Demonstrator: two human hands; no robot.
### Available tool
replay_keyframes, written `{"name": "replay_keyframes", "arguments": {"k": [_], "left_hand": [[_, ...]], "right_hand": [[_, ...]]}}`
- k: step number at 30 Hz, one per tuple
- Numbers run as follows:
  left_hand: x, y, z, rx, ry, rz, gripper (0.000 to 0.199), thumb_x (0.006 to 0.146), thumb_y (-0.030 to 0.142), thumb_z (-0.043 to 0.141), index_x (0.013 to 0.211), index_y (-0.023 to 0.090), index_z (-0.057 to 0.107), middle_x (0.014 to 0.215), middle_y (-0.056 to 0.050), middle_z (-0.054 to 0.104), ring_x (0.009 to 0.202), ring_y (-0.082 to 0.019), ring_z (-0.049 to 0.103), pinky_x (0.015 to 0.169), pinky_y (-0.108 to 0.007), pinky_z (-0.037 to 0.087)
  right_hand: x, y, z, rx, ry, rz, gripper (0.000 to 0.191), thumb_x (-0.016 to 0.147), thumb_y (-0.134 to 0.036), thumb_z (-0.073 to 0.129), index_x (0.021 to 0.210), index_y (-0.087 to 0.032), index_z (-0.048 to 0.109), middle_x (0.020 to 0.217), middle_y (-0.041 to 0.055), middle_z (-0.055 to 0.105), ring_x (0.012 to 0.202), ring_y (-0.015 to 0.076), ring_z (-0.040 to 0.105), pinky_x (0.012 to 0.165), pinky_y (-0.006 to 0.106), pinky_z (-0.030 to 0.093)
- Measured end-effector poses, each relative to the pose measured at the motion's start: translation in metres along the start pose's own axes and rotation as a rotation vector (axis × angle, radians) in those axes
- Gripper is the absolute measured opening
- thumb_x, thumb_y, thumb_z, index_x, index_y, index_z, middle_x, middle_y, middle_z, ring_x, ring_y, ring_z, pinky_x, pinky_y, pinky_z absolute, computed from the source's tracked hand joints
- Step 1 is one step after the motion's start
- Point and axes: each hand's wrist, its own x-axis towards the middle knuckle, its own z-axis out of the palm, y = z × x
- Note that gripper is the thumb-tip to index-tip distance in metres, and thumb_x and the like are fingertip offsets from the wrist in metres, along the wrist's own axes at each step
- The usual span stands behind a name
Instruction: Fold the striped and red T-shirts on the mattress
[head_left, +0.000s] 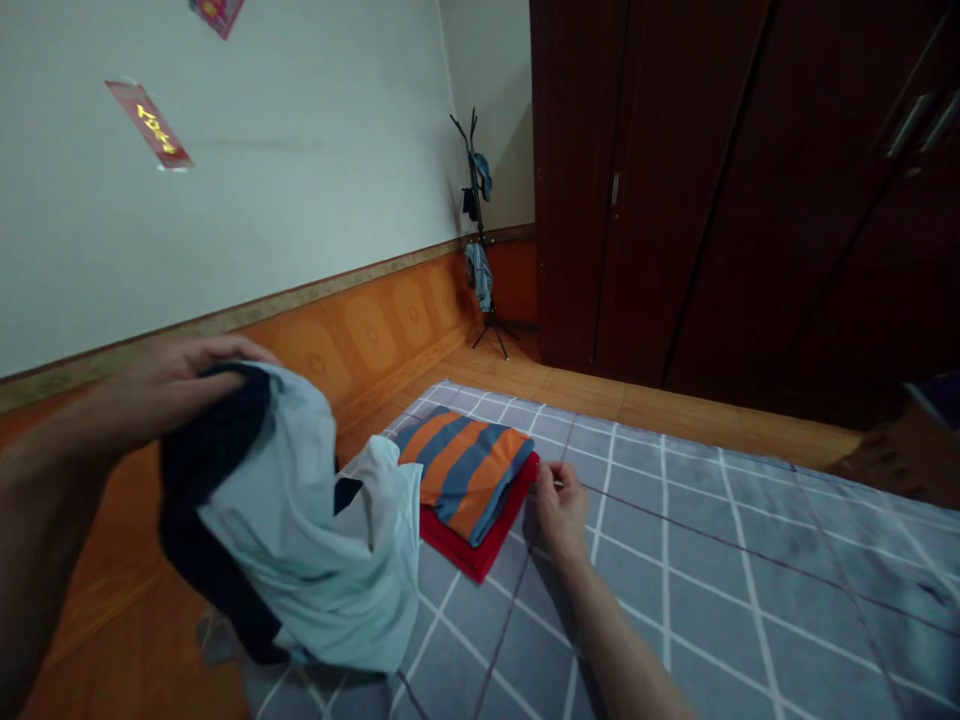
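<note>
My left hand (217, 375) grips a bunched light-and-navy garment (300, 560), most likely a shirt, holding it up at the left. The lower part of this garment hangs down onto the bed's near left edge. To its right lies a folded orange and grey-blue striped garment (469, 465) on top of a folded red one (480, 565). My right hand (562, 505) rests at the right corner of the small stack, thumb and fingers pinched together at the red fabric's edge.
Beneath the clothes spreads a grey bedsheet (637, 600) with white grid lines. A black coat stand (480, 210) with things hung on it stands in the far corner. Dark wooden wardrobes (645, 180) line the back right. At the far right edge is a blurred brown shape (911, 450).
</note>
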Motion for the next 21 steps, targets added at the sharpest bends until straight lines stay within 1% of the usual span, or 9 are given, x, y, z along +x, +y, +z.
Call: {"name": "replay_keyframes", "arguments": {"k": [2,3,6,8,10,12,14,17,21], "left_hand": [[0.011,0.0,0.037,-0.007,-0.337,0.083,0.039,0.066,0.053,0.057,0.087,0.022,0.068,0.088,0.002,0.071,0.085,-0.018,0.064,0.083,-0.032,0.049],[0.017,-0.002,0.06,0.047,-0.405,0.1,0.03,0.067,0.046,0.056,0.083,0.023,0.069,0.089,0.001,0.071,0.089,-0.019,0.063,0.087,-0.031,0.047],[0.035,-0.012,0.134,0.178,-0.4,0.001,0.01,0.063,0.026,0.059,0.067,0.023,0.067,0.083,-0.004,0.071,0.09,-0.023,0.063,0.084,-0.03,0.046],[0.045,-0.022,0.177,0.197,-0.39,-0.048,0.009,0.062,0.02,0.058,0.063,0.022,0.066,0.08,-0.005,0.071,0.091,-0.025,0.063,0.08,-0.029,0.046],[0.052,-0.03,0.208,0.187,-0.401,-0.075,0.013,0.063,0.018,0.056,0.066,0.022,0.068,0.078,-0.004,0.071,0.086,-0.024,0.064,0.074,-0.027,0.047],[0.056,-0.035,0.23,0.158,-0.405,-0.085,0.017,0.067,0.018,0.054,0.073,0.021,0.07,0.078,-0.003,0.071,0.081,-0.022,0.065,0.069,-0.025,0.046],[0.058,-0.037,0.244,0.129,-0.393,-0.089,0.021,0.069,0.019,0.054,0.08,0.02,0.071,0.08,-0.003,0.072,0.079,-0.022,0.065,0.067,-0.025,0.046],[0.058,-0.04,0.258,0.118,-0.358,-0.109,0.021,0.069,0.021,0.057,0.084,0.019,0.072,0.083,-0.003,0.072,0.082,-0.023,0.065,0.068,-0.026,0.046],[0.06,-0.049,0.269,0.148,-0.297,-0.169,0.02,0.07,0.022,0.057,0.084,0.02,0.072,0.08,-0.004,0.072,0.082,-0.023,0.065,0.067,-0.027,0.045]], "right_hand": [[0.001,0.007,-0.001,-0.013,-0.026,0.006,0.033,0.09,-0.04,0.039,0.076,-0.017,0.059,0.071,0.0056,0.061,0.066,0.0195,0.056,0.062,0.033,0.045],[0.0,0.008,-0.001,-0.015,-0.05,-0.016,0.032,0.088,-0.041,0.042,0.078,-0.017,0.06,0.077,0.0069,0.062,0.073,0.0207,0.057,0.066,0.034,0.046],[-0.012,0.0,0.005,-0.097,-0.201,-0.206,0.028,0.082,-0.043,0.055,0.094,-0.019,0.064,0.104,0.01,0.061,0.101,0.0261,0.053,0.084,0.04,0.044],[-0.019,-0.009,0.009,-0.194,-0.329,-0.362,0.02,0.082,-0.038,0.056,0.089,-0.021,0.066,0.099,0.0088,0.062,0.098,0.0262,0.052,0.084,0.041,0.043],[-0.023,-0.015,0.01,-0.225,-0.334,-0.436,0.019,0.087,-0.03,0.049,0.079,-0.021,0.064,0.083,0.0066,0.061,0.085,0.0232,0.053,0.08,0.039,0.044],[-0.021,-0.014,0.009,-0.184,-0.199,-0.431,0.023,0.09,-0.026,0.043,0.08,-0.021,0.063,0.079,0.0057,0.061,0.08,0.0213,0.054,0.078,0.038,0.044],[-0.017,-0.007,0.006,-0.16,-0.09,-0.383,0.021,0.089,-0.027,0.044,0.083,-0.02,0.063,0.082,0.0065,0.062,0.081,0.0217,0.055,0.077,0.037,0.045],[-0.012,0.008,0.004,-0.196,-0.152,-0.241,0.023,0.087,-0.03,0.045,0.08,-0.02,0.064,0.081,0.0072,0.065,0.078,0.0226,0.059,0.071,0.036,0.046],[-0.011,0.013,0.008,-0.231,-0.222,-0.127,0.031,0.086,-0.041,0.046,0.091,-0.02,0.068,0.089,0.0083,0.069,0.081,0.0242,0.063,0.072,0.036,0.047]]}}
